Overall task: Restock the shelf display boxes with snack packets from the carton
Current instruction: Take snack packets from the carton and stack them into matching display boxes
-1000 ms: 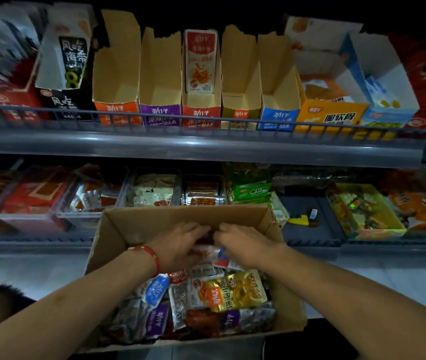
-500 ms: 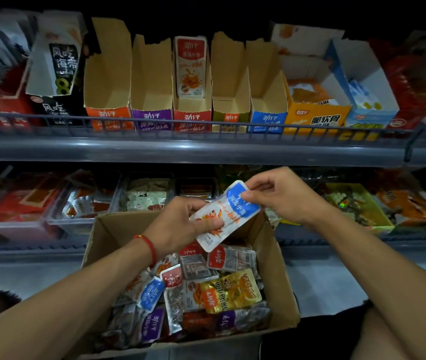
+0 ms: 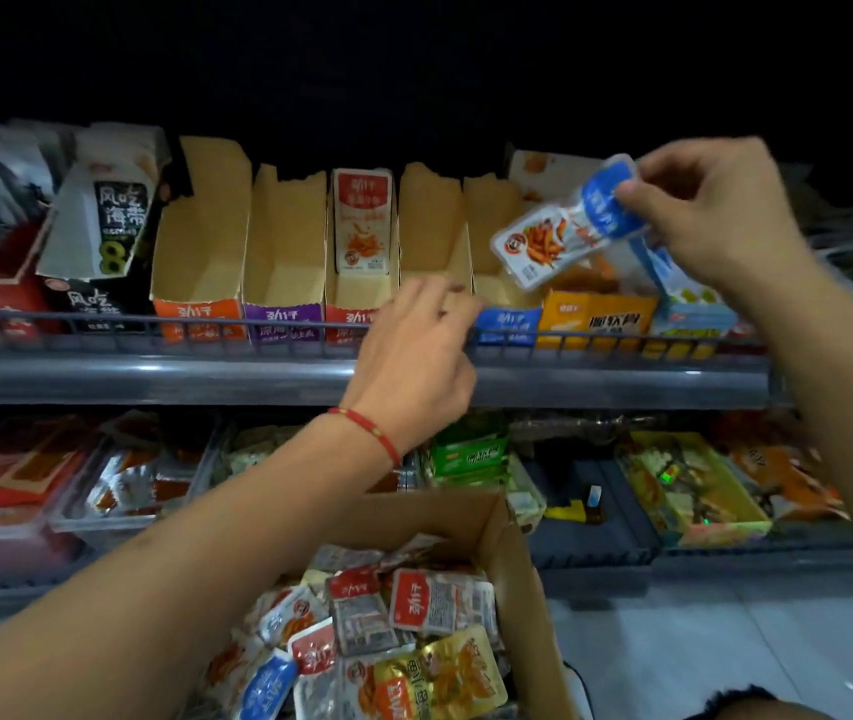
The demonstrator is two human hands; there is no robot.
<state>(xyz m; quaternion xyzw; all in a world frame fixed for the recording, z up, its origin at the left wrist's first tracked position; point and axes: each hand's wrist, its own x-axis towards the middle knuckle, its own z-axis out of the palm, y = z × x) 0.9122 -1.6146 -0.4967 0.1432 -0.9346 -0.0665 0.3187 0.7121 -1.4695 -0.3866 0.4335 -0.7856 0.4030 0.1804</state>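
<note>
My right hand [image 3: 710, 220] pinches the blue top of a blue-and-white snack packet [image 3: 564, 226], tilted above the blue-fronted display box [image 3: 504, 262] on the upper shelf. My left hand [image 3: 414, 366], with a red string bracelet at the wrist, hovers in front of the shelf rail near the box to the left of the blue one; its fingers are blurred, loosely bent, and hold nothing. The open brown carton [image 3: 512, 558] sits below, filled with several red, blue and yellow packets. The red-fronted box [image 3: 359, 272] holds one upright red packet.
Orange-fronted [image 3: 195, 262] and purple-fronted [image 3: 284, 267] display boxes stand empty at the left of the row. A grey wire rail [image 3: 102, 324] runs along the upper shelf edge. The lower shelf carries trays of other snacks [image 3: 684, 485]. Pale floor shows at lower right.
Both hands rose from the carton to the upper shelf. My left hand let go of the blue packet; my right hand carried it up and to the right, above the blue-fronted box.
</note>
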